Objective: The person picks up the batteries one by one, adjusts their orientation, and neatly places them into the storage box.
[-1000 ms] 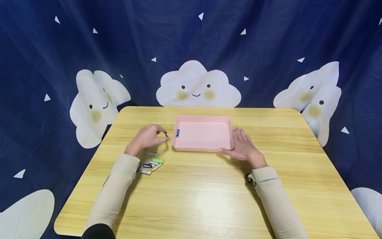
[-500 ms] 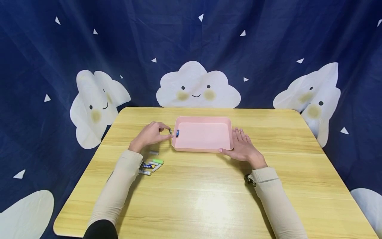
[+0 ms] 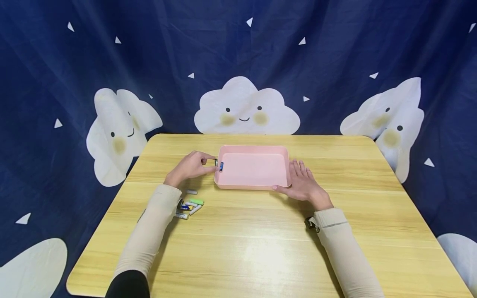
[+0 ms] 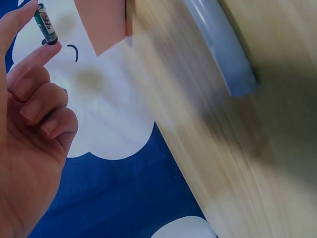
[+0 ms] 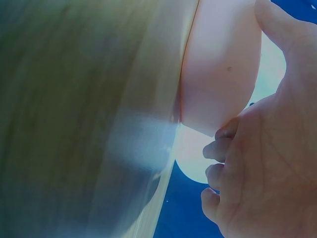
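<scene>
By the pink tray (image 3: 253, 170), left hand (image 3: 191, 166) pinching battery (image 4: 48, 30), label (image 4: 46, 19) blurred

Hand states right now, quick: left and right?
Left hand: holding a battery, pinched between thumb and finger.
Right hand: open, against the tray.
</scene>
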`<state>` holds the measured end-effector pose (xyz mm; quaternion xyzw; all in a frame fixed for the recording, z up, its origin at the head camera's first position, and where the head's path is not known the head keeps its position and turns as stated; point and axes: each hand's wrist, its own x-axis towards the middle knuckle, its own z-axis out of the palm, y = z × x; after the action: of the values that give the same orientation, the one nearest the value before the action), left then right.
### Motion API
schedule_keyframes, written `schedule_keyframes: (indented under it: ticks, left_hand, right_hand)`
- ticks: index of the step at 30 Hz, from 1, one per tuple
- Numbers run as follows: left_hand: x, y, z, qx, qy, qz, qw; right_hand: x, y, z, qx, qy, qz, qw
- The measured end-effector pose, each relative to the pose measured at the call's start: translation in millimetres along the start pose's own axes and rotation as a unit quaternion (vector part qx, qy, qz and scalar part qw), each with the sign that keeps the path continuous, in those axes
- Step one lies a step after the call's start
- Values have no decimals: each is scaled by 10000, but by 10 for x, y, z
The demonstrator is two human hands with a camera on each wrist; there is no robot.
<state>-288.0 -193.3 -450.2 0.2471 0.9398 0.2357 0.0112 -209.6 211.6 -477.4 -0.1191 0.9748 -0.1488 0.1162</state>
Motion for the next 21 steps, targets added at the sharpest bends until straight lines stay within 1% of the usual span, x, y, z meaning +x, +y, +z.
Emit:
schedule_keyframes:
  ticks: [4,7,10,16,21]
  left_hand:
    - [43,-17,14,-3,-89,-17,10000]
    - [67,-26,19,-86,-168,-2,9998]
    - [87,-43,29,-170,-211,59,9996]
    - [134,-85,53,-174,-267,189,9993]
    - [166,-85,62,-179,-401,169,9989]
  right_hand:
    - [-5,-3,-8,12,-1,7,10000]
    - [-8,-6,-12,12,-16,22,10000]
    - [-9,-8,-15,21,-27,37,10000]
    - [-12,-13,-13,64,-30,54,10000]
    - [-13,-13,-10,58,-11,44,10000]
